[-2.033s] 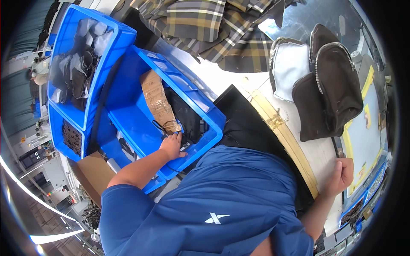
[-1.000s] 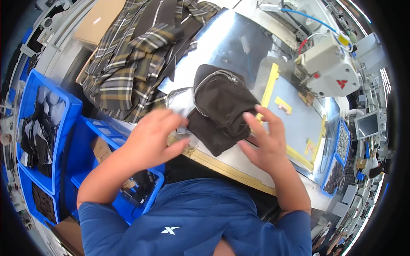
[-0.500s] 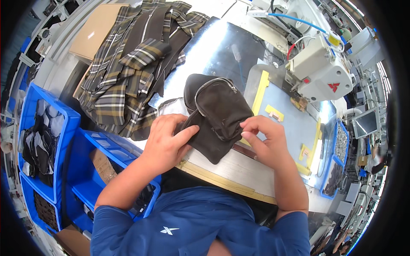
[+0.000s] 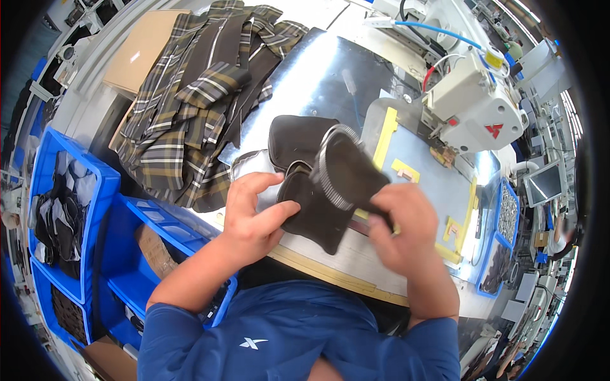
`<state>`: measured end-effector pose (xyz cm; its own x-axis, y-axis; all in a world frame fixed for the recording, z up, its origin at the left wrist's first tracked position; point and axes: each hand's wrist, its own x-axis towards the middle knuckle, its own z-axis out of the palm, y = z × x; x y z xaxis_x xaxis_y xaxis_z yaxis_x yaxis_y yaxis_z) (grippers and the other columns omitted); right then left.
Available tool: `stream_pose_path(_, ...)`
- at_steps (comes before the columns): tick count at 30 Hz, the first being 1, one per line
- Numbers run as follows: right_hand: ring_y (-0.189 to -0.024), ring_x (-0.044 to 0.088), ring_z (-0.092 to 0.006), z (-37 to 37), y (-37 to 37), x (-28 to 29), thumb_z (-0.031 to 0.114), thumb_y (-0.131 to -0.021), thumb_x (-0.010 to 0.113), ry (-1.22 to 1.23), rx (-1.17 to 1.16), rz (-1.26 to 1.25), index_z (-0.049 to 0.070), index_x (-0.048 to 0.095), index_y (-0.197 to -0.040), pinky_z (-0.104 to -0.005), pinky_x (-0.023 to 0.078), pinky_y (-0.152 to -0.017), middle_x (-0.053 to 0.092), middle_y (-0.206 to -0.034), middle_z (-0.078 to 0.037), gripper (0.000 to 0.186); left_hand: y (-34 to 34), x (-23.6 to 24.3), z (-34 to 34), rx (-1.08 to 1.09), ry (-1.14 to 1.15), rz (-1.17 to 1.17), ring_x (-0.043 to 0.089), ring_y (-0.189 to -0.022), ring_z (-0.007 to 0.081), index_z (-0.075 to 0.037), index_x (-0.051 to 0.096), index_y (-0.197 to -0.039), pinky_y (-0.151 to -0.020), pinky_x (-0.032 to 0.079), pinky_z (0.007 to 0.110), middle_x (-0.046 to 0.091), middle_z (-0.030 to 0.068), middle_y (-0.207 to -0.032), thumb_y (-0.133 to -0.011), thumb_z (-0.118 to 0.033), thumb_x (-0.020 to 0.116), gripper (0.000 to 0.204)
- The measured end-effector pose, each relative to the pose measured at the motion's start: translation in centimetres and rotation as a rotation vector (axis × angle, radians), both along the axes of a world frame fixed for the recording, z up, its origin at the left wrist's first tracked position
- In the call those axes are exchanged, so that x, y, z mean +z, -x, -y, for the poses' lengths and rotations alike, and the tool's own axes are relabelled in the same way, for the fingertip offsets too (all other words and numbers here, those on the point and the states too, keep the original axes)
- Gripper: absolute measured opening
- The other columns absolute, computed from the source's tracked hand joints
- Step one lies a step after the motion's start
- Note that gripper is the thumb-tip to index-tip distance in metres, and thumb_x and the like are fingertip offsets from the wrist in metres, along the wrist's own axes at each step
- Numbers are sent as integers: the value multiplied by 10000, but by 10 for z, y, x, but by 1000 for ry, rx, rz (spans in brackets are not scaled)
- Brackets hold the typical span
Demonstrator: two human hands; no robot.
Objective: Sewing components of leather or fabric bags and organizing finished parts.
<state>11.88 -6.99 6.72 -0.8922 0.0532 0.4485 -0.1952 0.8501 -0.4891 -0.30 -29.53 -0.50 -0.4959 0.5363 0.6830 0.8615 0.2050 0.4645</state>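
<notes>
A dark brown fabric piece (image 4: 311, 216) lies on the work table in front of me, with a rounded flap (image 4: 295, 140) spread behind it. My left hand (image 4: 254, 213) grips its left edge, thumb on top of the cloth. A zippered pocket panel (image 4: 349, 165), edged with a curved silver zipper, is tilted up off the fabric piece and somewhat blurred. My right hand (image 4: 406, 222) is closed on this panel's lower right corner, its fingers partly smeared by motion. Some white lining (image 4: 251, 168) shows behind my left hand.
Plaid and brown cut fabric pieces (image 4: 190, 114) are heaped at the back left beside a cardboard box (image 4: 143, 51). Blue bins (image 4: 95, 209) stand at the left. A white sewing machine (image 4: 473, 101) and a yellow-taped template plate (image 4: 413, 152) stand at the right.
My right hand has moved right and slightly down, raising the zippered pocket panel off the fabric beneath. The rear flap now shows more fully. My left hand has stayed nearly in place.
</notes>
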Motion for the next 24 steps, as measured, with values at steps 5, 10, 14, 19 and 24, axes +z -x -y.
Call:
stream_pose_path(5, -874, 650, -335, 24, -14, -5, 109, -737, 759, 90, 210, 139, 5, 635, -1043, -411, 520, -775, 666, -1036, -146, 347, 6, 8, -14, -195, -15, -69, 603, -1147, 396, -49, 713, -868, -980, 487, 469, 624, 190, -1213, -604, 21, 703, 273)
stream_pose_path(10, -849, 653, -331, 21, -25, -9, 117, -696, 771, -65, -77, 127, 20, 633, -1090, -421, 527, -758, 665, -999, -156, 429, -5, 16, -34, -218, -171, 62, 593, -1168, 403, -43, 669, -1026, -969, 513, 463, 598, 221, -1253, -652, -7, 763, 387)
stream_pose_path(14, -702, 634, -240, -19, -26, -4, 21, -754, 700, 257, -381, 133, 11, 628, -1076, -342, 505, -656, 642, -837, -123, 330, 24, 18, -34, 65, 145, 172, 560, -1190, 383, -49, 618, -1208, -1027, 455, 446, 576, 195, -1318, -709, -74, 793, 529)
stream_pose_path(19, -787, 595, -86, -48, -25, 1, -17, -814, 696, 651, -446, 74, 6, 621, -1074, -278, 479, -686, 672, -916, -35, 271, 49, 7, -27, 40, 368, 108, 579, -1146, 338, -60, 691, -1116, -1025, 444, 433, 659, 103, -1213, -764, -76, 753, 358)
stream_pose_path(24, -835, 554, -52, -48, -9, 1, -22, -824, 711, 929, -371, -16, 7, 602, -1083, -238, 460, -722, 649, -956, -4, 283, 53, 17, -29, 12, 367, -187, 626, -1043, 278, -63, 694, -957, -913, 469, 407, 697, 57, -1001, -772, -72, 686, 185)
